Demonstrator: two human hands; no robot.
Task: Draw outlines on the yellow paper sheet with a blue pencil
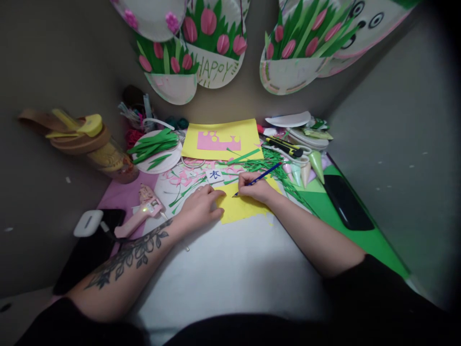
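A dark blue pencil (pixel 264 174) sits in my right hand (pixel 254 187), whose fingers are closed around it. Its tip is at the surface of a yellow sheet of paper (pixel 234 211) on the white-covered table. My left hand (pixel 205 206) rests at the sheet's left edge, fingers stretched out and thumb apart, holding nothing. Just above the sheet lies a small white card (pixel 214 176) with a dark handwritten mark. Whether the pencil has left lines on the yellow paper is too small to tell.
Behind are a yellow sheet with a cut pink piece (pixel 219 141), green paper strips (pixel 266 161), a cutter (pixel 284 145) and scissors (pixel 304 156). A pink glue gun (pixel 140 211) and a lidded cup (pixel 97 144) stand left. A black phone (pixel 347 202) lies right. Paper-plate flower crafts (pixel 219 67) hang above.
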